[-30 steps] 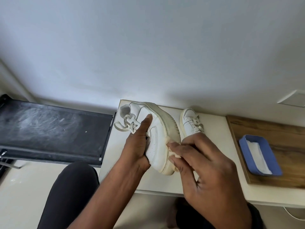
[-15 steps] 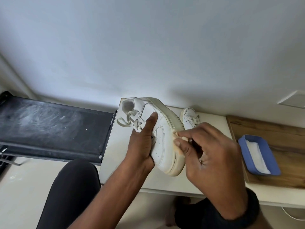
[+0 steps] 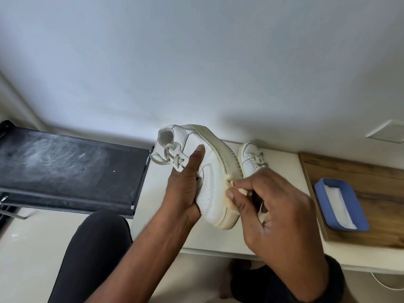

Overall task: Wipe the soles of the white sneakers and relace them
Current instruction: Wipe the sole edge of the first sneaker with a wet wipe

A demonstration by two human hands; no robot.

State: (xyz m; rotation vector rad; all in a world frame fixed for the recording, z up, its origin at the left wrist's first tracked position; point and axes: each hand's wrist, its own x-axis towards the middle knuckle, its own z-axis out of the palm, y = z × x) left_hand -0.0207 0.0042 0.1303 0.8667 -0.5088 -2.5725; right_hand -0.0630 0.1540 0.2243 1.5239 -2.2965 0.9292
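White sneaker (image 3: 209, 182), sole (image 3: 227, 167) perhaps yellowish

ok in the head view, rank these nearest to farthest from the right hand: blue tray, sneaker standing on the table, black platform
1. Standing sneaker: on the table, just behind the right hand.
2. Blue tray: to the right, on the wooden board.
3. Black platform: far left, beyond the held sneaker.
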